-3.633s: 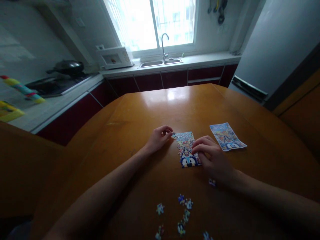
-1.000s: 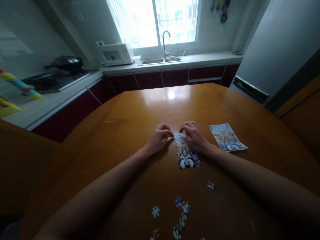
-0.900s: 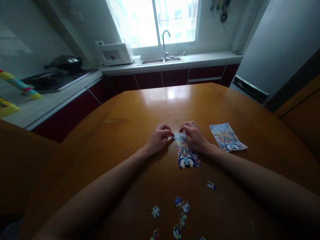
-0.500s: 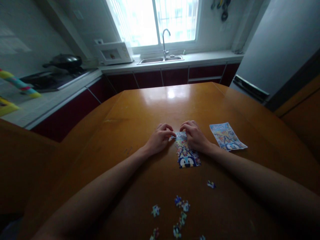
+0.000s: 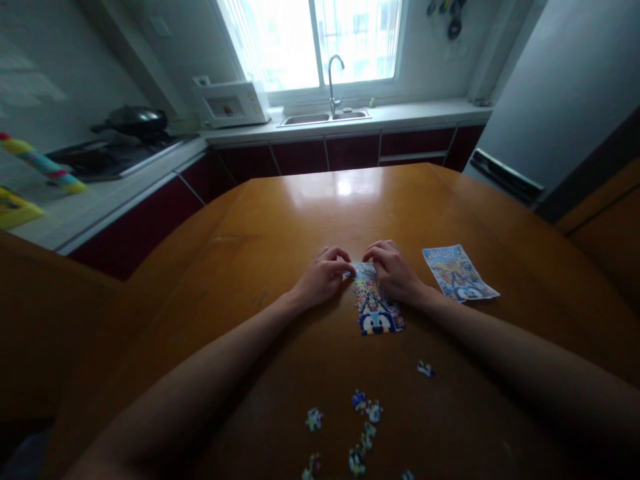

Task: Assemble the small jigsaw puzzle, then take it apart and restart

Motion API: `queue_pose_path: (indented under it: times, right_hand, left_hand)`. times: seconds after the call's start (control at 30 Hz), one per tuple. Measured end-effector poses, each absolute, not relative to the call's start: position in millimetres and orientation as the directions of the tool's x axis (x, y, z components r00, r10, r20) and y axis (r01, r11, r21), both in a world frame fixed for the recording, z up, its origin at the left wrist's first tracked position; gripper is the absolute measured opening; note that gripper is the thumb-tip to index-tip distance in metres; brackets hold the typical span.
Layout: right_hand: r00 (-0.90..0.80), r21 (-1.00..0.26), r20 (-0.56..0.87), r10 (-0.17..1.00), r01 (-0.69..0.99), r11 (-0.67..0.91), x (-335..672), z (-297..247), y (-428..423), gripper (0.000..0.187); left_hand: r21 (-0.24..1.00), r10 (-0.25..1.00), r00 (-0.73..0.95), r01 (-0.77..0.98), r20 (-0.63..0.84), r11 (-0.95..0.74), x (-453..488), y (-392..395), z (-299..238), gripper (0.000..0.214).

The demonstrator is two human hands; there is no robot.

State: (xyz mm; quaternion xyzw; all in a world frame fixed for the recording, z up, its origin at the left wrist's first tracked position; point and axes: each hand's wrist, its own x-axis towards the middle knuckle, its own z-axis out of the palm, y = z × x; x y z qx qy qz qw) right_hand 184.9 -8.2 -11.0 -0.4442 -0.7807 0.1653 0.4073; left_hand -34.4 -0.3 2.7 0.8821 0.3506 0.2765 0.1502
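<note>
A partly assembled jigsaw puzzle point(image 5: 376, 323), with a blue cartoon dog's face at its near end, lies flat on the wooden table. At its upper left corner, my left hand point(image 5: 324, 275) is closed, thumb and forefinger pinching a small puzzle piece point(image 5: 349, 274) against the edge. My right hand point(image 5: 393, 272) rests over the upper right side of the puzzle, its fingers curled and pressing on the top edge; it covers part of the picture. Nearer me lie several loose pieces, among them a blue piece point(image 5: 359, 401) and a pale piece point(image 5: 314, 419).
Right of my hands lies a creased reference picture sheet point(image 5: 457, 272). A single piece point(image 5: 425, 369) sits near my right forearm. Beyond the wooden table point(image 5: 300, 220) are a counter with a sink point(image 5: 310, 119), a microwave point(image 5: 233, 105) and a pan point(image 5: 135, 121) on the stove.
Both hands stay at the top of the puzzle with barely any movement. The whole view has shifted slightly, so things appear a little further right.
</note>
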Motion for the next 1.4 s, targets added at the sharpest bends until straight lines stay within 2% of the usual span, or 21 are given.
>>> queue_pose_path:
  times: [0.33, 0.63, 0.8, 1.2, 1.4]
  right_hand:
    - [-0.263, -0.636, 0.500, 0.825, 0.535, 0.556, 185.4, -10.9, -7.5, 0.026]
    - [-0.249, -0.637, 0.502, 0.828, 0.542, 0.549, 185.3, -12.6, -6.7, 0.030]
    - [-0.255, -0.631, 0.490, 0.834, 0.556, 0.541, 186.1, -15.0, -5.0, 0.031]
    - [-0.413, -0.526, 0.445, 0.794, 0.598, 0.605, 182.8, -7.4, -14.0, 0.026]
    - [-0.470, -0.455, 0.425, 0.774, 0.628, 0.632, 183.3, -8.4, -14.2, 0.030]
  left_hand:
    - [0.475, 0.716, 0.559, 0.537, 0.419, -0.697, -34.1, 0.9, 0.7, 0.036]
    - [0.480, 0.757, 0.494, 0.585, 0.428, -0.653, -33.4, 3.1, 0.9, 0.023]
    - [0.481, 0.777, 0.469, 0.611, 0.420, -0.629, -34.4, 4.8, -1.0, 0.026]
    - [0.492, 0.764, 0.481, 0.584, 0.431, -0.646, -34.7, 6.1, -2.4, 0.031]
    - [0.487, 0.766, 0.488, 0.591, 0.418, -0.643, -34.7, 6.1, -2.4, 0.030]
